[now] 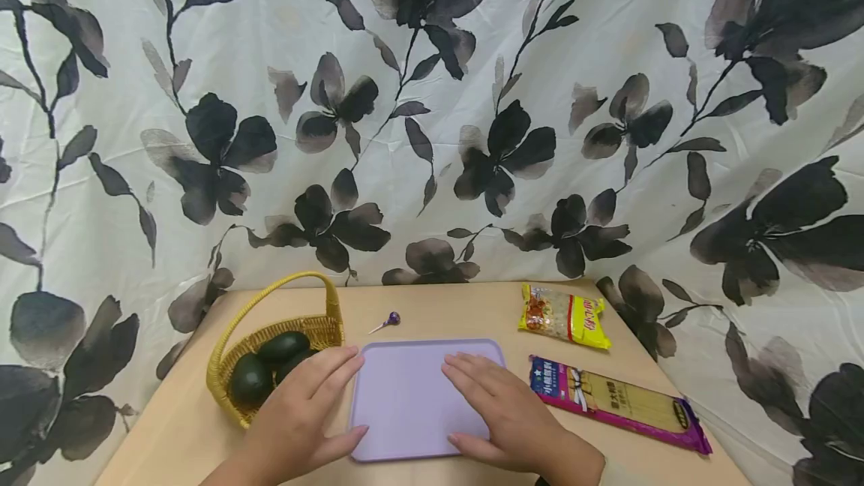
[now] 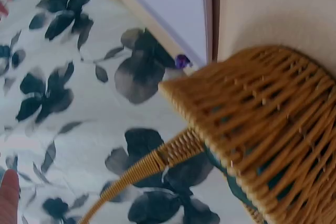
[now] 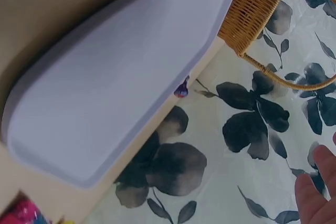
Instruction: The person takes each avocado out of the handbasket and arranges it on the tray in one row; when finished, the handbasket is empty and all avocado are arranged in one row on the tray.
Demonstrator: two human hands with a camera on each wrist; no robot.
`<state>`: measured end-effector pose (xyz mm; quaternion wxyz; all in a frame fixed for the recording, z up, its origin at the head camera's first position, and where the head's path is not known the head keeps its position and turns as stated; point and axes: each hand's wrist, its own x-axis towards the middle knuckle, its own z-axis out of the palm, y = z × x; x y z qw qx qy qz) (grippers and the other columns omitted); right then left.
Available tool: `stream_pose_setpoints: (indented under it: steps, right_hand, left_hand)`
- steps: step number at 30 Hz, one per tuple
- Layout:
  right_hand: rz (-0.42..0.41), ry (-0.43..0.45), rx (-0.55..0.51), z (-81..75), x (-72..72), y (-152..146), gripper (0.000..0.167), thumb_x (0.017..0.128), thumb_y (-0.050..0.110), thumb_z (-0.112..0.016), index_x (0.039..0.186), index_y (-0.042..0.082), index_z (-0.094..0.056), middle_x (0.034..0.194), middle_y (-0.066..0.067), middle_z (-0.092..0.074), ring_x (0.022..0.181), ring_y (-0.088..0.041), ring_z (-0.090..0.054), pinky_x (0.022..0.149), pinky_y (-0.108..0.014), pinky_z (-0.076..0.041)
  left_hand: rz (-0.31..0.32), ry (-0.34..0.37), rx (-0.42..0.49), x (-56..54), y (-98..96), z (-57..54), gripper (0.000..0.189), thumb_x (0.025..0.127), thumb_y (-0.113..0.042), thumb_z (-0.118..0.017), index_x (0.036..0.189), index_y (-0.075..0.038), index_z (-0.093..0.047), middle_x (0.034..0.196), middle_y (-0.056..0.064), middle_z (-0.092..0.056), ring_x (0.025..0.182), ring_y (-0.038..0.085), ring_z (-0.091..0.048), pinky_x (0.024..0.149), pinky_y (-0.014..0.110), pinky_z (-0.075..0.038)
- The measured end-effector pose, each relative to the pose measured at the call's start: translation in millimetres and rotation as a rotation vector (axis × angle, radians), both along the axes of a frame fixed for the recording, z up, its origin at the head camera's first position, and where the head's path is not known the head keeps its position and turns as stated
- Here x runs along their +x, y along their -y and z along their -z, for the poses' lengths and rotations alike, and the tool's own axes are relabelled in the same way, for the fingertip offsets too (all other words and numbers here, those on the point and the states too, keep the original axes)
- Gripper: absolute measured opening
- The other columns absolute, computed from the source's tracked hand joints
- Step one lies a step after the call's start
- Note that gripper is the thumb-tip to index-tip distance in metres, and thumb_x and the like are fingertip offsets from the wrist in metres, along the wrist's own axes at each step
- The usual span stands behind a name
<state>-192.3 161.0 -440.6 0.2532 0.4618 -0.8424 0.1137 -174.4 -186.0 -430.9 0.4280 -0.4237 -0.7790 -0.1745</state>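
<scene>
Both hands hover with straight fingers over a lavender tray (image 1: pixel 412 396) on the table. My left hand (image 1: pixel 300 415) overlaps the tray's left edge and the front of a yellow wicker basket (image 1: pixel 327 330). Over the tray's right side is my right hand (image 1: pixel 509 418), palm down, thumb apart from the fingers. Neither hand holds anything. Several dark green avocados (image 1: pixel 251 381) lie in the basket, one partly hidden by the left hand. In the right wrist view the tray (image 3: pixel 115 77) shows bare, with fingers (image 3: pixel 315 198) at the lower right.
Behind the tray lies a small purple lollipop (image 1: pixel 393 318). At the right are a yellow-ended food bag (image 1: pixel 553 313) and, nearer, a long purple-edged pack of noodles (image 1: pixel 621 403). A floral cloth (image 1: pixel 432 133) hangs behind the wooden table (image 1: pixel 445 310).
</scene>
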Motion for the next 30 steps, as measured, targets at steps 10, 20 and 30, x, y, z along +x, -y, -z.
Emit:
stream_pose_setpoints:
  steps: [10,20,30]
  right_hand:
    - [-0.048,0.085,-0.085,10.7,-8.2,24.5,0.084,0.094,0.055,-0.068,0.162,0.021,-0.03,0.161,0.005,-0.043,0.143,-0.014,-0.047,0.115,-0.042,-0.053]
    - [-0.16,0.044,-0.163,14.0,-16.8,63.3,0.082,0.093,0.049,-0.071,0.157,0.011,-0.038,0.155,-0.002,-0.05,0.14,-0.015,-0.051,0.119,-0.033,-0.048]
    - [-0.184,0.123,-0.184,12.0,-26.6,95.0,0.082,0.094,0.046,-0.071,0.159,0.011,-0.035,0.156,-0.003,-0.049,0.141,-0.015,-0.05,0.12,-0.031,-0.046]
  left_hand:
    - [-0.074,-0.134,0.279,-11.9,23.0,-15.9,0.069,0.094,-0.049,-0.066,0.125,0.013,-0.061,0.117,0.028,-0.063,0.11,0.035,-0.055,0.12,0.018,-0.038]
    - [-0.31,-0.224,0.451,-12.0,56.3,-19.7,0.072,0.093,-0.052,-0.063,0.125,0.012,-0.06,0.122,0.032,-0.059,0.113,0.047,-0.051,0.121,0.019,-0.033]
    - [-0.444,-0.107,0.587,-8.9,85.1,-0.6,0.082,0.089,-0.059,-0.063,0.135,0.009,-0.055,0.127,0.034,-0.058,0.128,0.029,-0.054,0.119,0.013,-0.035]
